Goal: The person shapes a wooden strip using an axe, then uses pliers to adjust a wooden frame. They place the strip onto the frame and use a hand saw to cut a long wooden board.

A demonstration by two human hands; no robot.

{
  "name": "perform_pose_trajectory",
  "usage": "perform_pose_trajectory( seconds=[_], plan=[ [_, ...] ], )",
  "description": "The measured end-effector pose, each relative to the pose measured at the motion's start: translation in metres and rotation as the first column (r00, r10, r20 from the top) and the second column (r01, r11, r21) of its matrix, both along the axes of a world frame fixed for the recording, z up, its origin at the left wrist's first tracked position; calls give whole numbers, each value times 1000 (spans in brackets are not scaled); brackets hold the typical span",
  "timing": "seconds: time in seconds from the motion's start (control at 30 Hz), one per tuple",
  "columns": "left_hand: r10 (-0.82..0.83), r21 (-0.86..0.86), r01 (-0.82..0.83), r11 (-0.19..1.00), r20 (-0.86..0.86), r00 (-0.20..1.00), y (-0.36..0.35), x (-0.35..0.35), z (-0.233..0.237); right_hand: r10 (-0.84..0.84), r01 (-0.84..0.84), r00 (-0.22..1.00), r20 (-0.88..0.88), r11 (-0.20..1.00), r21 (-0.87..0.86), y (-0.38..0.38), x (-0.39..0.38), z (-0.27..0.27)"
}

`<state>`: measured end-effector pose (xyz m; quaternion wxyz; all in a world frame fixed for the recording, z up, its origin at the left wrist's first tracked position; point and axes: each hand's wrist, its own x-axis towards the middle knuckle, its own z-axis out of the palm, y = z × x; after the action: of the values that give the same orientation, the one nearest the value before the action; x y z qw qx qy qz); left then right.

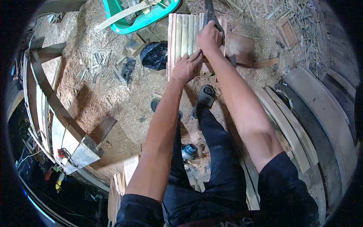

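Note:
Pale wooden strips (184, 36) with moulded profiles lie side by side in front of me. My left hand (186, 69) presses on their near part, its fingers bent over the wood and its thumb side toward the right hand. Farther up on the right, my right hand (210, 39) is closed around a long dark tool (210, 16), narrow at its far end and wider near the hand. The fist and the angle hide what kind of tool it is. Whatever supports the strips is mostly covered.
A green plastic tub (141, 25) with wood offcuts stands beyond. Left of the strips sits a black plastic bag (154, 55). Curved boards (285, 126) lie at right, and a wooden frame (49, 94) at left. Between my legs is a blue power tool (189, 151). Sawdust covers the floor.

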<state>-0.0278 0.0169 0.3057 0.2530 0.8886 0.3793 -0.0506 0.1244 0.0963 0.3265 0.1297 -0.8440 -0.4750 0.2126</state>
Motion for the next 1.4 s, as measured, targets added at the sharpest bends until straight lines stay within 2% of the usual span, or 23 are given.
perform_pose_trajectory(
  seconds=[0.03,0.1,0.23,0.3,0.43,0.5,0.57,0.67,0.8,0.9,1.0,1.07,1.17,1.23,1.27,1.33,1.4],
  plan=[
    [-11,1,11,1000,-2,1000,0,-1,2,-48,45,998,-34,996,-77,4,0,3],
    [-36,-12,36,999,-49,998,-1,-2,6,-46,44,999,-18,995,-88,9,-2,8],
    [-86,18,87,996,-17,996,-6,-11,7,-74,73,997,-7,993,-92,11,-6,15],
    [-68,-8,68,998,20,997,-8,-16,7,-113,114,993,20,991,-66,11,-7,16],
    [-58,-125,67,990,69,996,-9,-31,23,-177,174,982,-68,983,-54,9,8,16],
    [13,-159,1,987,87,996,-15,-35,31,-99,101,993,-61,994,29,1,20,9],
    [55,-164,-36,986,115,992,-23,-40,17,-17,22,999,-41,992,125,-6,19,4],
    [176,-208,-130,970,222,959,-25,-34,11,-6,9,999,40,997,-78,-8,2,21],
    [492,-380,-376,845,278,825,-18,-25,29,12,0,990,142,996,-84,-6,-1,-20],
    [674,-589,-428,685,291,679,-18,-25,18,-13,19,998,62,995,-94,-8,-9,16],
    [797,-691,-449,566,321,512,-20,-30,31,-81,81,996,-23,997,-9,-7,6,15],
    [836,-706,-465,534,359,414,-11,-34,49,-47,51,997,-67,997,58,-7,7,29],
    [830,-667,-497,555,479,284,4,-45,80,76,-36,975,-207,981,191,-28,-17,91],
    [848,-667,-537,516,487,210,19,-60,125,204,-114,926,-318,953,280,-42,-45,132],
    [856,-668,-559,491,489,168,25,-71,146,193,-79,877,-439,961,264,-47,-69,167],
    [843,-736,-478,479,538,15,31,-98,184,274,-131,824,-496,944,304,-56,-108,195],
    [879,-829,-377,412,471,-76,30,-137,208,312,-185,783,-538,943,277,-61,-152,238]
  ],
)
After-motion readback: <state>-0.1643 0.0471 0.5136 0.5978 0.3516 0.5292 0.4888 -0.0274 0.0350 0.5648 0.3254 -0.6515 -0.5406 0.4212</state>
